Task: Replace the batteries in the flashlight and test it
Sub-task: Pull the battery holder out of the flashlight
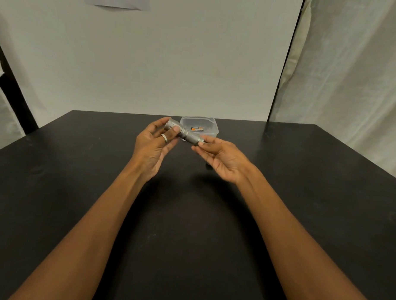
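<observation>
Left fingers point(175, 129) wrap the wide head end of the flashlight point(184, 133), thumb on top, closed firmly on the barrel. The right fingers point(203, 143) pinch the narrow tail end, where the end cap appears seated; whether it is threaded fully home cannot be determined. The flashlight is held clear of the surface point(79, 168), tilted with the head up and to the left, just in front of a clear plastic container point(212, 128).

The left hand point(152, 146) is palm inward and carries a ring point(164, 138). The right hand point(221, 158) is palm up beneath the tail. Both forearms reach forward from the near edge and converge on the flashlight.

Progress assessment: the body looks assembled, and no light is visible from the head. At least one orange-labelled battery point(196, 128) lies in the container; old or new cannot be determined. The grip suits either unscrewing or tightening the cap, so the stage is uncertain. Testing remains outstanding.
</observation>
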Tool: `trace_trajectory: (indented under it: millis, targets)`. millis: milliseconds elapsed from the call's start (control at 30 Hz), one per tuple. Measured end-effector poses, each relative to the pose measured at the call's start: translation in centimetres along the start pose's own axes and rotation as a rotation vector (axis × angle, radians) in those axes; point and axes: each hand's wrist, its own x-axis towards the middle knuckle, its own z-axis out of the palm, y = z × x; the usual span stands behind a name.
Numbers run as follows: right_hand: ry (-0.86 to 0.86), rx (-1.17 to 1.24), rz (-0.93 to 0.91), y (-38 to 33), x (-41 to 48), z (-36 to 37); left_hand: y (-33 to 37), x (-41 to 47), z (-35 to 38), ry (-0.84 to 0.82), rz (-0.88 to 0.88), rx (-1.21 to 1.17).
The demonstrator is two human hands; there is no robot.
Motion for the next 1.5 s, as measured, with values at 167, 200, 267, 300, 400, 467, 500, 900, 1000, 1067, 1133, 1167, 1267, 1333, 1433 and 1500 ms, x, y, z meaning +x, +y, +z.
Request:
trace_trajectory:
  millis: [167, 200, 267, 300, 400, 467, 500, 900, 1000, 1067, 1133, 1167, 1267, 1333, 1433, 1500]
  targets:
    - [-0.011, 0.027, 0.01, 0.2, 0.1, -0.3, 0.1, 0.2, 0.2, -0.041, 0.009, -0.022]
    - [-0.003, 0.029, -0.004, 0.1, 0.1, -0.4, 0.2, 0.2, 0.2, -0.041, 0.01, -0.019]
    - [0.018, 0.031, -0.054, -0.2, 0.2, -0.7, 0.3, 0.2, -0.1, -0.041, 0.005, 0.018]
    - [0.029, 0.025, -0.083, -0.4, 0.2, -0.9, 0.3, 0.2, -0.3, -0.044, 0.001, 0.071]
    - [0.059, -0.053, -0.159, -0.8, 0.3, -1.3, 0.3, 0.0, -0.9, -0.071, 0.028, 0.409]
    - [0.066, -0.118, -0.199, -0.8, 0.3, -1.4, 0.1, 0.0, -1.0, -0.121, 0.078, 0.654]
    - [0.063, -0.145, -0.216, -0.8, 0.3, -1.3, 0.0, 0.0, -1.0, -0.158, 0.098, 0.745]
    - [0.101, -0.486, -0.385, -0.5, 0.5, -0.4, -0.8, -0.5, -1.0, -0.131, 0.399, 1.409]
    - [0.115, -0.468, -0.423, -0.9, 0.5, -0.3, -0.6, -0.5, -1.2, -0.135, 0.336, 1.431]
    - [0.124, -0.401, -0.441, -1.2, 0.4, -0.4, -0.5, -0.5, -1.4, -0.109, 0.265, 1.424]
    - [0.138, -0.313, -0.443, -1.3, 0.4, -0.5, -0.4, -0.5, -1.6, -0.085, 0.184, 1.377]
    - [0.152, -0.271, -0.439, -1.4, 0.4, -0.5, -0.5, -0.5, -1.7, -0.072, 0.152, 1.344]
    - [0.213, -0.178, -0.405, -1.2, 0.6, -0.9, -0.6, -0.5, -1.8, -0.03, 0.112, 1.282]
    - [0.247, -0.166, -0.371, -1.0, 0.7, -1.2, -0.6, -0.5, -1.8, -0.007, 0.084, 1.257]
    - [0.269, -0.185, -0.34, -0.9, 0.7, -1.5, -0.6, -0.6, -1.9, 0.012, 0.054, 1.227]
    - [0.26, -0.181, -0.335, -0.9, 0.6, -1.5, -0.7, -0.5, -2.1, 0.012, 0.039, 1.218]
